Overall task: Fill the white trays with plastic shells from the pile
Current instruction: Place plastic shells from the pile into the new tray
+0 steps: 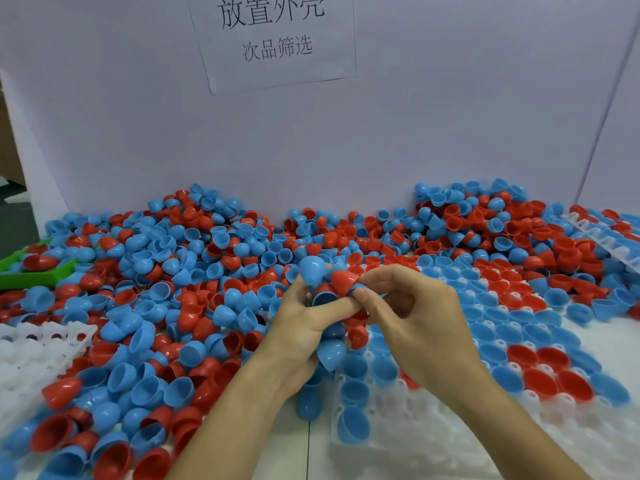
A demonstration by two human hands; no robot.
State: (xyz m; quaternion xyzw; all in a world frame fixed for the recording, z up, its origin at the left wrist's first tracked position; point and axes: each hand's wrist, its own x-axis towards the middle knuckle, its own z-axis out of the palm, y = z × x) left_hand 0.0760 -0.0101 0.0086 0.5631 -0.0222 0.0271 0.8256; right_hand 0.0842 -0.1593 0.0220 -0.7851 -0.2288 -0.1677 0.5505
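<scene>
Left hand (304, 327): fingers curled round a bunch of shells, a blue shell (312, 268) sticking out on top and another blue one (330, 353) below the palm.
Right hand (412, 306): thumb and forefinger pinched narrow on a red shell (343, 280) at the bunch's top.
Pile (214, 271): red and blue shells, spread along the white wall (415, 126).
White tray (450, 427): beneath both hands, partly filled.
Second white tray (34, 355): far left.
Green tray (31, 277): left edge.
Paper sign (277, 39): on wall.
</scene>
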